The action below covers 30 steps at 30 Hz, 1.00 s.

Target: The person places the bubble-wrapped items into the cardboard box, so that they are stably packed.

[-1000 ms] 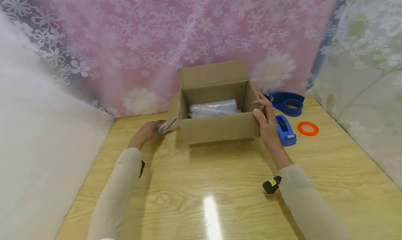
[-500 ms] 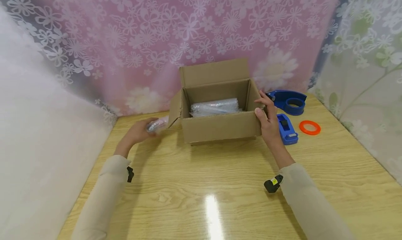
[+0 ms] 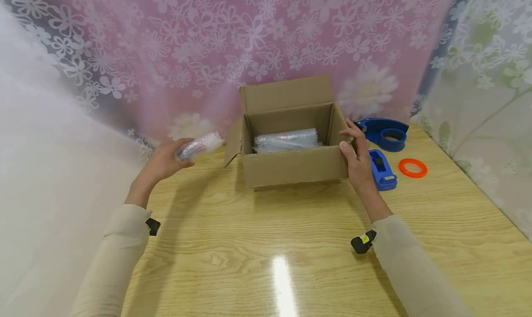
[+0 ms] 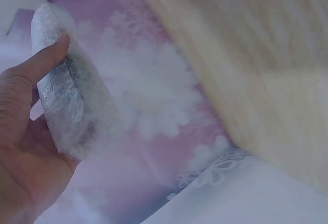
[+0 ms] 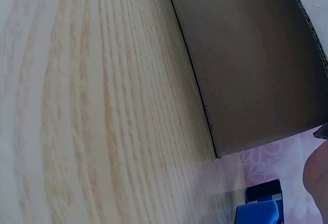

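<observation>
My left hand [image 3: 164, 160] holds a bubble-wrapped bundle [image 3: 203, 145] above the table, left of the box. In the left wrist view the thumb lies across this rounded, clear-wrapped bundle [image 4: 77, 96]; what is inside the wrap is obscured. An open cardboard box [image 3: 295, 169] stands in the middle, its back flap up and its left flap spread outward. Inside it lies a bubble-wrapped roll [image 3: 287, 139]. My right hand [image 3: 358, 162] grips the box's front right corner, thumb at the front and fingers over the right side. The right wrist view shows the box wall [image 5: 256, 70] close up.
To the right of the box are a blue handheld tape dispenser [image 3: 374, 126], a smaller blue tape dispenser [image 3: 386, 183] and a flat orange ring [image 3: 402, 170]. A pink floral curtain [image 3: 187, 77] hangs behind the wooden table [image 3: 232, 243]. White fabric [image 3: 50, 192] borders the left side.
My left hand has drawn the bubble-wrapped bundle out from beside the box's left flap, leftward and up. My right hand keeps its grip on the box, which stays in place.
</observation>
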Each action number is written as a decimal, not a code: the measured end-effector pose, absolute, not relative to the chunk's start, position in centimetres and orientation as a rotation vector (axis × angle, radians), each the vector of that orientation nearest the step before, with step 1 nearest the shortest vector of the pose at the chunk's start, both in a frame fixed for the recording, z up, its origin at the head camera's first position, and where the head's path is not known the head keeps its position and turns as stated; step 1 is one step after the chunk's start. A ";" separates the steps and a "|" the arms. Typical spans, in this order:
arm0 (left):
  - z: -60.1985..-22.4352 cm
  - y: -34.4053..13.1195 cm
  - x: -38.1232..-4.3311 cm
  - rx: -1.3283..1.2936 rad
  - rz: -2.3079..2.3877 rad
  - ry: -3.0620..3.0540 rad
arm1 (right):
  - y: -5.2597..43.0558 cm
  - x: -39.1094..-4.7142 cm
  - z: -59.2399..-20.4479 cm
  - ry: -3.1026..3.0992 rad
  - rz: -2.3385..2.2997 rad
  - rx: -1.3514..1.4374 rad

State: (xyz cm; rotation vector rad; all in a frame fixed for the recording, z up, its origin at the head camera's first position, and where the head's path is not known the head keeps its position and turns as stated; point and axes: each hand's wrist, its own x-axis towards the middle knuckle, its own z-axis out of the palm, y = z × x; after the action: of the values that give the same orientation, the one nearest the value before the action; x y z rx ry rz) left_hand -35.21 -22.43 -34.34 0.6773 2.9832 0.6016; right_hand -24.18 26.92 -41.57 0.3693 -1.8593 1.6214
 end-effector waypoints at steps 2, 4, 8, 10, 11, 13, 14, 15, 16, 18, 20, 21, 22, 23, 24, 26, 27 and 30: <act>-33.5 -22.2 -34.8 0.702 0.607 2.997 | 26.9 -24.2 -41.5 -1.861 1.628 0.365; -32.9 -22.0 -34.4 0.719 0.609 3.012 | 26.9 -24.2 -41.5 -1.868 1.627 0.367; -31.7 -21.5 -33.7 0.734 0.618 3.046 | 26.7 -24.2 -41.3 -1.874 1.625 0.382; -31.2 -21.1 -33.4 0.754 0.623 3.062 | 26.7 -24.2 -41.3 -1.872 1.622 0.388; -30.9 -20.8 -33.3 0.770 0.631 3.068 | 26.6 -24.2 -41.3 -1.870 1.621 0.389; -30.3 -20.3 -33.1 0.810 0.642 3.082 | 26.6 -24.2 -41.3 -1.872 1.618 0.389; -30.0 -20.0 -33.0 0.827 0.644 3.087 | 26.6 -24.2 -41.2 -1.872 1.618 0.388; -29.8 -19.6 -32.9 0.841 0.640 3.092 | 26.6 -24.2 -41.2 -1.873 1.618 0.388; -29.5 -19.3 -32.8 0.857 0.632 3.098 | 26.5 -24.2 -41.2 -1.873 1.618 0.388; -28.8 -18.6 -32.6 0.868 0.622 3.105 | 26.5 -24.2 -41.2 -1.872 1.619 0.388; -28.2 -17.8 -32.5 0.890 0.601 3.108 | 26.5 -24.2 -41.2 -1.868 1.623 0.390; -27.9 -17.3 -32.4 0.903 0.595 3.108 | 26.5 -24.2 -41.2 -1.868 1.623 0.390; -27.7 -16.9 -32.4 0.916 0.592 3.107 | 26.6 -24.2 -41.2 -1.868 1.624 0.388; -27.5 -16.4 -32.4 0.931 0.601 3.100 | 26.6 -24.2 -41.2 -1.867 1.630 0.384; -27.4 -15.8 -32.4 0.944 0.611 3.091 | 26.6 -24.2 -41.3 -1.865 1.634 0.382; -27.1 -14.7 -32.5 0.978 0.636 3.070 | 26.7 -24.2 -41.3 -1.864 1.634 0.374; -27.0 -14.1 -32.6 0.991 0.650 3.056 | 26.7 -24.2 -41.4 -1.863 1.633 0.370; -26.8 -12.5 -32.8 1.050 0.671 3.028 | 26.8 -24.1 -41.4 -1.860 1.624 0.366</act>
State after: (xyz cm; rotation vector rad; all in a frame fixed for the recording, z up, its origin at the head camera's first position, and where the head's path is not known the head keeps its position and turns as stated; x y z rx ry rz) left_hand -32.83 -12.50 -26.85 1.0503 3.0276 0.6705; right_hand -24.14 26.78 -41.44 0.3657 -1.8599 1.6236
